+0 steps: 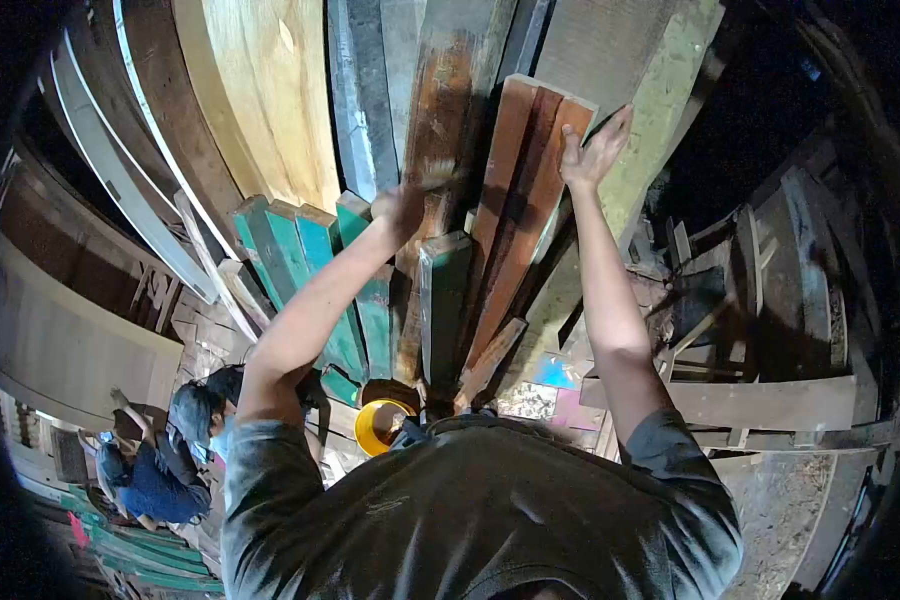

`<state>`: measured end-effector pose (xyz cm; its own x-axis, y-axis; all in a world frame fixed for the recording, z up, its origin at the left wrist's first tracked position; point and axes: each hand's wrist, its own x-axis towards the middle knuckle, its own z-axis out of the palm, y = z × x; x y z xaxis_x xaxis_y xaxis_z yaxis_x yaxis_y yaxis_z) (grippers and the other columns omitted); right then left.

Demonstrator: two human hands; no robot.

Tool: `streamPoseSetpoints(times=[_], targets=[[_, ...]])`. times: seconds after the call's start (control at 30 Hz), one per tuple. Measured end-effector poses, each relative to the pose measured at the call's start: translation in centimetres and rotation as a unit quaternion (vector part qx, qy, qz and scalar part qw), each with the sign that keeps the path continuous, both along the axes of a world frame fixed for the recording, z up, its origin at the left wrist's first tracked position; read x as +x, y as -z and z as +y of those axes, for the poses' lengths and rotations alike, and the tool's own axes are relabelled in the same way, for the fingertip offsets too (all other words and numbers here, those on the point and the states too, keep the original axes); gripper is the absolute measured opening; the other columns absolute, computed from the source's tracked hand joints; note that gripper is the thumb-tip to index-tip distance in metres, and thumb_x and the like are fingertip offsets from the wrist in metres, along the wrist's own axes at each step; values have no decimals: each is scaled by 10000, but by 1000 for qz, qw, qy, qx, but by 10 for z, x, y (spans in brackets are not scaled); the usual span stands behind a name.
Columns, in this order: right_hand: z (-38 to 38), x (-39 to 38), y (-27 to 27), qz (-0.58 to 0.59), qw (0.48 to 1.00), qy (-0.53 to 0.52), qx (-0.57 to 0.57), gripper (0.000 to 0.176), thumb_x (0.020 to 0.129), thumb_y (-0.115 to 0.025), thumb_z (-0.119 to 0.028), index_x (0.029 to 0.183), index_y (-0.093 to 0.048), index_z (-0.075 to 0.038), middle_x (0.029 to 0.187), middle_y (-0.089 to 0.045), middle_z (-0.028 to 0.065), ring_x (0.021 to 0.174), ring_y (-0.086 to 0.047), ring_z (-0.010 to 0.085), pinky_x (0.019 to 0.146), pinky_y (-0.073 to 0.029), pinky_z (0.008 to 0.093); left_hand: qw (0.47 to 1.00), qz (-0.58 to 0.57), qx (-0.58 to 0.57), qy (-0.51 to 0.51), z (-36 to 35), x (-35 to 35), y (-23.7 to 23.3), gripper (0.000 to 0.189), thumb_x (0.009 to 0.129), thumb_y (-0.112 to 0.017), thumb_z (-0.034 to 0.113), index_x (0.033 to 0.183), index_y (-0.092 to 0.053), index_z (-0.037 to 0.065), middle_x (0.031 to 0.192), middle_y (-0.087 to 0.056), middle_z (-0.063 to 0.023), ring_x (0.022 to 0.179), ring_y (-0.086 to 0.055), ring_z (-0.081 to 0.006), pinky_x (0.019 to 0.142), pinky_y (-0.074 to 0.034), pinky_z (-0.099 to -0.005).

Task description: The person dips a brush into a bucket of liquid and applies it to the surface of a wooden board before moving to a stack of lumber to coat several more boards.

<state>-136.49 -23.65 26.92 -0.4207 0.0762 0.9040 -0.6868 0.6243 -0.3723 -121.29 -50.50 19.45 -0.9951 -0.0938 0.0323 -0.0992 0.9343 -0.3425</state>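
Note:
My left hand (400, 208), blurred, is closed around what looks like a brush (437, 173). Its bristles are over a long brown board (440, 95) with a patchy, dark reddish surface. My right hand (598, 152) has its fingers stretched out and its thumb against the upper right edge of a reddish-brown grooved timber (547, 165), which leans upright. Between my arms stands a green-painted post (444, 300). More green timbers (288, 245) lean left of it, beside my left forearm.
A yellow bucket (372, 428) is on the floor near my body. Pale boards (270, 90) lean at the back. Two people (155, 485) are at the lower left, near green strips (150, 548). At the right is a wooden frame (770, 405) with loose planks.

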Motion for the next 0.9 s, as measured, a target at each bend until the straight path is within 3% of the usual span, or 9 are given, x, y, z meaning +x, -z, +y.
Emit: streamPoseSetpoints(times=[0.13,0.23,0.5,0.6,0.63,0.67,0.73,0.8,0.9], targets=[[1,-2,0,8,1000,1,7,972,744,-618,-404,1381,-95,112,1399,-165,348,1295,-196,467,1075,-176,492,991,-120,-26,-55,12,35,-36,286,847,-515,257,1066,-645,126,1090,-637,-87,956,-632,-218,803,-475,-460],[1,1,-1,11,1000,-1,3,965,727,-628,-361,1386,-97,103,1397,-171,349,1294,-198,469,1074,-180,492,988,-135,27,-65,-2,24,-29,275,855,-509,267,1014,-663,103,1078,-645,-97,1009,-619,-242,812,-484,-443],[3,-17,16,8,1000,24,6,1001,796,-485,-623,1383,-120,102,1389,-209,346,1288,-222,470,1074,-179,481,949,177,260,4,9,8,-123,280,824,-580,350,903,-672,97,821,-654,-171,785,-649,-315,656,-508,-393],[4,-19,15,27,999,39,18,1023,791,-447,-673,1369,-157,119,1400,-224,329,1300,-220,457,1088,-164,477,955,174,237,28,-10,-29,-105,260,803,-614,316,874,-660,70,803,-656,-150,736,-639,-315,624,-494,-392],[-2,-9,8,63,998,23,-2,1031,785,-455,-682,1371,-161,114,1393,-237,331,1299,-224,456,1088,-168,480,907,296,299,-33,-10,-42,-79,237,824,-592,271,951,-630,75,800,-651,-148,717,-634,-308,600,-488,-394],[7,-19,13,51,993,79,77,1034,787,-446,-688,1369,-163,119,1402,-221,328,1313,-206,447,1093,-156,475,917,275,289,-23,0,-41,-86,247,838,-568,260,994,-599,71,759,-646,-132,677,-632,-281,562,-484,-380],[-2,-3,1,25,998,55,28,1065,785,-385,-723,1350,-168,154,1399,-198,350,1328,-189,434,1092,-157,474,935,228,272,-10,24,-14,-108,277,865,-521,238,1079,-536,62,678,-636,-100,599,-629,-229,486,-475,-351],[6,-24,18,55,994,74,50,1070,781,-378,-732,1361,-161,140,1391,-214,352,1306,-221,450,1075,-153,513,934,256,246,44,38,8,-88,229,847,-486,175,1022,-562,49,792,-656,-130,674,-655,-255,509,-499,-374],[-9,-1,-1,59,997,54,24,1070,789,-329,-742,1372,-128,132,1386,-229,349,1279,-246,476,1052,-165,548,895,220,383,-62,35,-7,-30,294,837,-495,166,1102,-528,42,735,-659,-111,639,-651,-212,474,-475,-349]])
